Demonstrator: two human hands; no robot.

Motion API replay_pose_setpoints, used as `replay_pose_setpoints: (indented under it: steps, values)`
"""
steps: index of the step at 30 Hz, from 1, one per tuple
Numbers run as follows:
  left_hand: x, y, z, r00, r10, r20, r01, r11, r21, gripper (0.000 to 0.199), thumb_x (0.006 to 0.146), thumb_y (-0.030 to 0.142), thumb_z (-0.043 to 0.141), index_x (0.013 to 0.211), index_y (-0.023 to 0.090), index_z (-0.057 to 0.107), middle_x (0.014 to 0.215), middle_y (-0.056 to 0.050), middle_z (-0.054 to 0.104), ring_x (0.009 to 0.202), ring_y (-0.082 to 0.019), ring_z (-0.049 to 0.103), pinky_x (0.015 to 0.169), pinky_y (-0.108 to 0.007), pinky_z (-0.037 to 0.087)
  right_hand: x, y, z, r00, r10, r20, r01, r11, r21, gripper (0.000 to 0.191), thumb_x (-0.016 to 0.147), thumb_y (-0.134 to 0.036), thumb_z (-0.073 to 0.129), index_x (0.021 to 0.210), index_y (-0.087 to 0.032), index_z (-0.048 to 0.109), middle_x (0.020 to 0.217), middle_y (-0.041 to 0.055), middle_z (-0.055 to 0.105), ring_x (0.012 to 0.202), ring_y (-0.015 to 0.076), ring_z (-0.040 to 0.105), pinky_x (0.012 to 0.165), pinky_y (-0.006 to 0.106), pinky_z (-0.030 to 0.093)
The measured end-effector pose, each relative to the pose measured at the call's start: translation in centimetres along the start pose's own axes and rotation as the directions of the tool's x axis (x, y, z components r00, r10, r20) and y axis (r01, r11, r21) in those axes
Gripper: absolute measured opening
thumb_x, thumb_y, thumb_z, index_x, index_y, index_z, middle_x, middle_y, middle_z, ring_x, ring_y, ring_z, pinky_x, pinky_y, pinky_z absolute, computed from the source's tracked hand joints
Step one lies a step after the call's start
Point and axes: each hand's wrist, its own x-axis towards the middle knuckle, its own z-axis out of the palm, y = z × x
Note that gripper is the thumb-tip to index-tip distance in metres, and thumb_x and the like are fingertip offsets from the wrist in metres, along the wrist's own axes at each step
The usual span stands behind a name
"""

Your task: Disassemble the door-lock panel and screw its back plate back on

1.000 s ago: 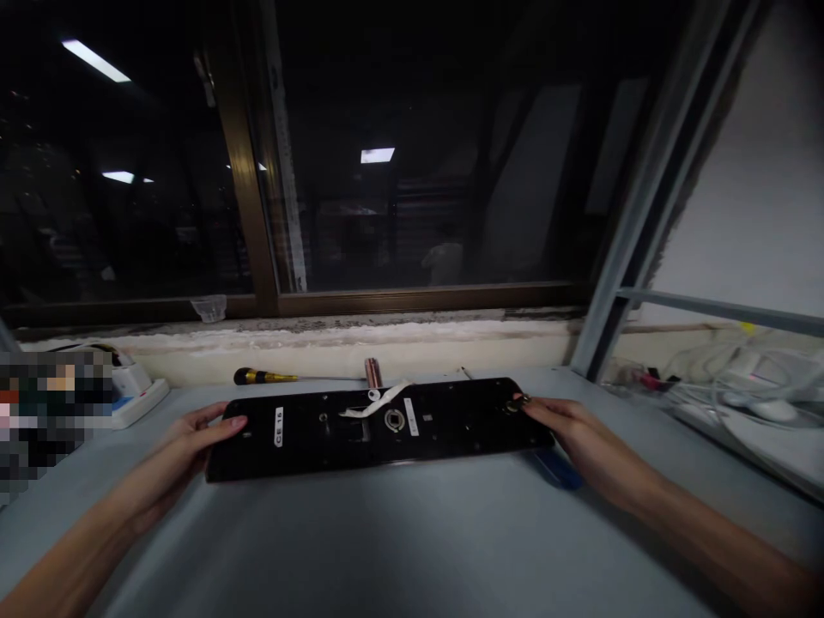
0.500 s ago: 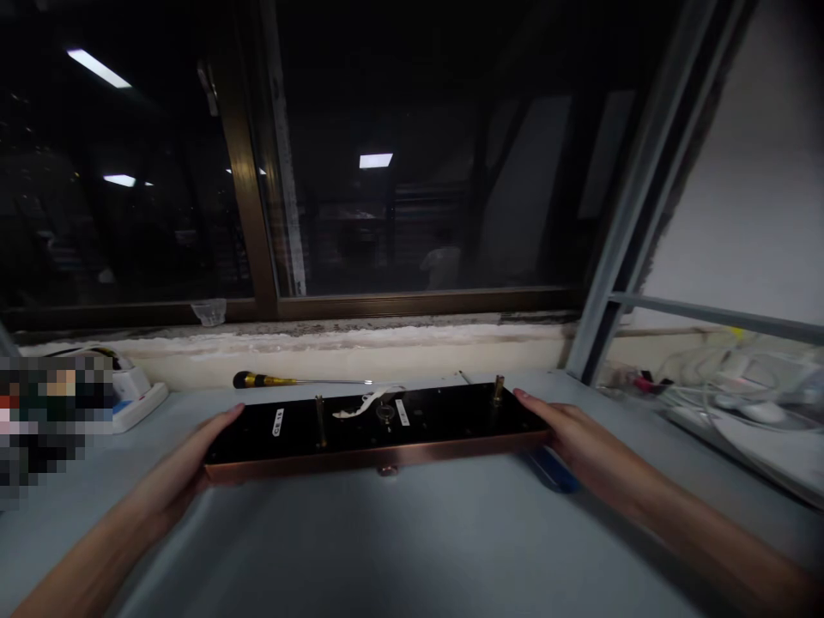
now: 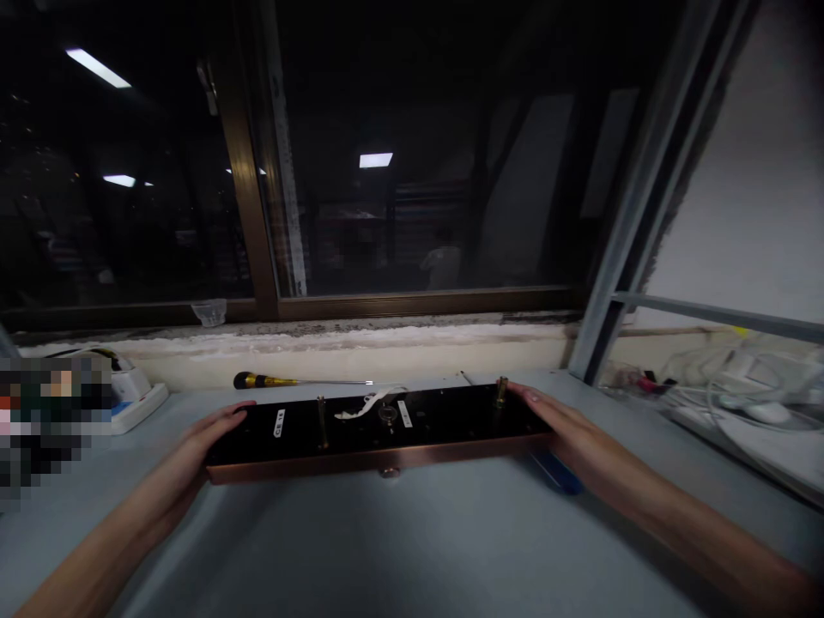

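Observation:
A long black panel with a copper-coloured edge (image 3: 379,459) spans the middle of the view, held at both ends. My left hand (image 3: 196,446) grips its left end, thumb on the top face. At the right end my right hand (image 3: 554,421) holds it the same way. Two brass posts (image 3: 323,421) (image 3: 501,392) stand up from the black face. Between them lie a white strip or cable (image 3: 366,404) and small white labels (image 3: 279,423). A small round part (image 3: 390,472) shows beneath the front edge. The fingers under the panel are hidden.
Behind the panel a screwdriver (image 3: 263,380) lies on the grey table (image 3: 360,549). A blue object (image 3: 561,476) is partly hidden under the right end. A power strip (image 3: 145,407) sits left, tangled cables (image 3: 734,386) right. A clear cup (image 3: 209,312) stands on the sill.
The panel has shifted very slightly to the right. My left thumb reaches a little further over its top face, and my right thumb sits a bit further in.

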Motion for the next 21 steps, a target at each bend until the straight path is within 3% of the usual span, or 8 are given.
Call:
replay_pose_setpoints:
  steps: [4,10,14,18,21]
  values:
    - [-0.49,0.32,0.28,1.000,0.023,-0.012,-0.023,0.999,0.022,0.043,0.070,0.044,0.062,0.106,0.020,0.063,0.105,-0.003,0.070,0.106,-0.023,0.060,0.072,-0.025,0.048,-0.06,-0.16,0.06,1.000,0.007,0.005,-0.007,1.000,-0.002,0.045,0.077,-0.053,0.054,0.113,-0.027,0.063,0.131,0.0009,0.052,0.129,0.0223,0.040,0.110,0.039,0.024]
    - [-0.23,0.03,0.04,1.000,-0.008,-0.026,0.008,1.000,-0.016,0.043,0.070,0.045,0.064,0.106,0.020,0.062,0.107,-0.003,0.069,0.108,-0.023,0.058,0.072,-0.024,0.047,0.07,-0.12,0.01,1.000,0.012,-0.007,-0.012,1.000,0.003,0.038,0.078,-0.050,0.053,0.109,-0.029,0.065,0.128,-0.0010,0.055,0.125,0.0205,0.044,0.109,0.037,0.028]
    - [-0.47,0.06,0.38,1.000,-0.008,-0.027,0.007,0.999,-0.036,0.044,0.071,0.046,0.064,0.107,0.021,0.062,0.108,-0.002,0.069,0.108,-0.022,0.058,0.071,-0.022,0.046,0.04,-0.31,0.16,1.000,0.014,-0.016,-0.014,1.000,0.001,0.039,0.077,-0.050,0.054,0.107,-0.027,0.065,0.128,-0.0009,0.056,0.126,0.0198,0.043,0.111,0.035,0.024]
    - [-0.47,-0.13,0.61,0.998,0.029,-0.051,-0.033,0.997,-0.071,0.041,0.069,0.048,0.064,0.100,0.021,0.066,0.109,-0.002,0.069,0.106,-0.022,0.059,0.073,-0.023,0.047,-0.03,-0.23,0.29,1.000,0.025,-0.007,-0.025,0.999,-0.038,0.048,0.077,-0.054,0.050,0.114,-0.025,0.061,0.133,0.0005,0.051,0.129,0.0207,0.040,0.111,0.037,0.023]
    - [-0.33,-0.37,0.38,0.998,0.045,-0.047,-0.048,0.997,-0.061,0.041,0.070,0.048,0.062,0.101,0.022,0.066,0.113,-0.002,0.067,0.109,-0.022,0.057,0.075,-0.023,0.049,0.14,-0.59,-0.25,0.999,-0.034,-0.011,0.032,0.986,-0.166,0.051,0.077,-0.055,0.046,0.114,-0.022,0.060,0.130,0.0032,0.054,0.126,0.0221,0.043,0.110,0.038,0.024]
